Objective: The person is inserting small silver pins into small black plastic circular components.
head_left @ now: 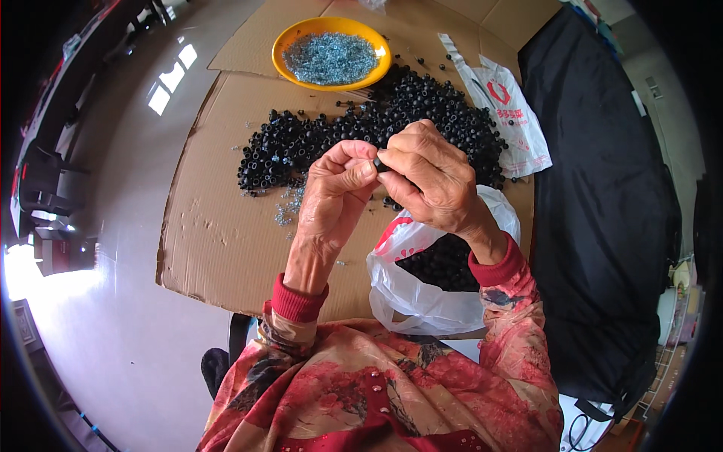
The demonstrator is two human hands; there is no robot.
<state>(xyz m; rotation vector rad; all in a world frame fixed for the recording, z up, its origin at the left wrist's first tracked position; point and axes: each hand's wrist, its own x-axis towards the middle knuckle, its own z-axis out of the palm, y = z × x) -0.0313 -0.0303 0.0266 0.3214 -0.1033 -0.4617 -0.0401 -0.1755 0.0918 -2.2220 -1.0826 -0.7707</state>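
Flowered sleeves [516, 324] converge, both hands [335, 188] [437, 177] pinching a small black piece [378, 163].

Loose, silky-looking tan top [324, 377] printed with large red and pink flowers and dark, brushy patches, with long sleeves [514, 324] ending in ribbed deep-red cuffs [299, 300], a red front placket [378, 399] with shiny round buttons [376, 389], and speckled red trim [444, 441] below.
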